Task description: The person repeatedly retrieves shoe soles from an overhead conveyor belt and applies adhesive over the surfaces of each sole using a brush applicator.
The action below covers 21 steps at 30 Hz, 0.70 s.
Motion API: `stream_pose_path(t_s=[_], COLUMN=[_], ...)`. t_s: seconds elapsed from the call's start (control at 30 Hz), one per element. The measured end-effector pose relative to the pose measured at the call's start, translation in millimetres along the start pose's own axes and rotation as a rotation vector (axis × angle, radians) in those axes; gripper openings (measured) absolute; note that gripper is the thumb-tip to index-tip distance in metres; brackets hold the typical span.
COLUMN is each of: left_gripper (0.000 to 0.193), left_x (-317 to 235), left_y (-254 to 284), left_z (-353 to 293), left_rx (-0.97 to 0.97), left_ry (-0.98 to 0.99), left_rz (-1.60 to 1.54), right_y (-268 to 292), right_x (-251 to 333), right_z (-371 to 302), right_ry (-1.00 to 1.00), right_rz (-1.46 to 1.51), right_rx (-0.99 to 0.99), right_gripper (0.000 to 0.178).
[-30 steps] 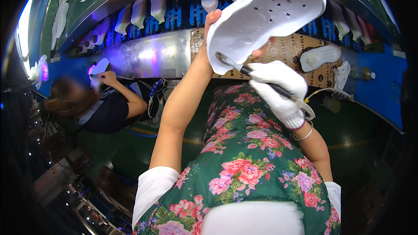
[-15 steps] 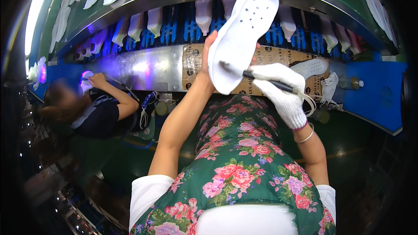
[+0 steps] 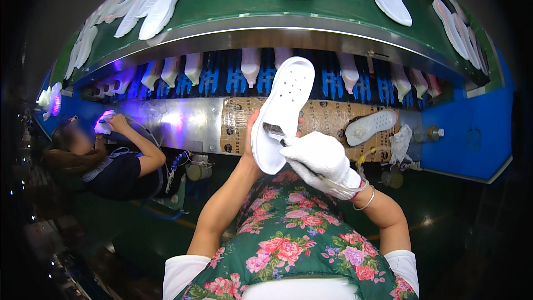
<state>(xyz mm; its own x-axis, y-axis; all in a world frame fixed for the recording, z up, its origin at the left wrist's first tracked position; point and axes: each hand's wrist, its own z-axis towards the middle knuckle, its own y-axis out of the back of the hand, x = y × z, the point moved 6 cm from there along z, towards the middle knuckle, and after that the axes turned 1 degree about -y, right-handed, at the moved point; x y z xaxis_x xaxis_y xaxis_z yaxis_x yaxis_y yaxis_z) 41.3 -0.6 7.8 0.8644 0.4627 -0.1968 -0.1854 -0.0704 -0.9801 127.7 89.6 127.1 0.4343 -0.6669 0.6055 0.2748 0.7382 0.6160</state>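
Note:
A white shoe sole [image 3: 290,91] with a cluster of small holes at its far end is tilted up in front of me. My bare left hand [image 3: 251,136] grips it from beneath, thumb along the left edge and fingertips showing at the right edge. In my right hand [image 3: 322,161], which wears a white knitted glove, is a slim brush [image 3: 275,129]. Its dark bristles touch the inside of the sole near the middle. Most of the brush handle is hidden by the glove.
A second sole [image 3: 372,128] lies on a cardboard sheet [image 3: 322,112] at the right, beside a crumpled white cloth [image 3: 401,143] and a bottle [image 3: 430,133]. Shoe lasts [image 3: 251,66] hang behind. Several soles rest on the green belt [image 3: 233,0]. A co-worker [image 3: 125,158] sits at left.
The view has tipped upward, showing more of the green belt. The brush has turned within the sole, and my gloved hand now covers more of its handle. Both hands keep their hold.

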Motion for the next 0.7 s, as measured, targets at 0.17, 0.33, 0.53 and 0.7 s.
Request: stream_pose_path(t_s=[0.17,0.33,0.53,0.7], left_gripper=[0.082,0.084,0.092,0.113], left_x=[7.2,-12.7,-40.8,-84.8], left_y=[-0.8,17.4,-9.2,-66.2], left_z=[-12.4,-20.5,-31.5,-21.4], left_rx=[-0.128,-0.567,-0.091,0.271], left_ry=[0.0,-0.211,-0.162,-0.078], left_rz=[-0.021,-0.086,0.123,0.176], right_y=[38.8,-4.3,29.7,31.2], right_x=[-44.8,-10.2,-33.1,-78.3], right_z=[41.6,22.0,-14.0,-75.7], right_ry=[0.008,0.102,-0.467,-0.644], right_rz=[-0.213,-0.172,0.723,1.164], right_rx=[-0.245,-0.021,-0.131,-0.707], right_gripper=[0.021,0.022,0.019,0.021])
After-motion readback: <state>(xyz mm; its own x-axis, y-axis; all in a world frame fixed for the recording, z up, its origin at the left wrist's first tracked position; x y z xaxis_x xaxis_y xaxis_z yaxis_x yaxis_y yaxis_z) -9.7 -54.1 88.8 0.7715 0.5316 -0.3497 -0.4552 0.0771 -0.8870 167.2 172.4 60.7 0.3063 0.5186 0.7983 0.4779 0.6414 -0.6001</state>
